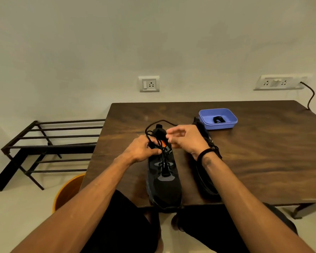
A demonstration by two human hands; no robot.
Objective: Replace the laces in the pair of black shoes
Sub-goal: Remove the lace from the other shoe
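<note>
A black shoe [163, 179] stands on the near part of the dark wooden bench [263, 161], toe toward the person and slightly over the near edge. Its black lace [154, 128] rises in loose loops over the tongue at the far end. The left hand [141, 149] sits at the shoe's left side by the upper eyelets, its grip closed with fingers curled on the lace. The right hand [186, 138] hovers just right of the tongue, fingers bent and drawn together as if pinching; motion blur makes it impossible to tell whether its grip has the lace.

The second black shoe [205, 172] lies just right of the first, largely hidden behind the right forearm and its dark wristband [205, 152]. Farther back and right sits a purple tray [217, 118] with a coiled black lace [219, 119] inside.

Left of the bench stands a black metal rack [44, 148], and an orange bucket [67, 190] shows partly below the bench edge. Two wall sockets [149, 84] are mounted on the wall beyond.
</note>
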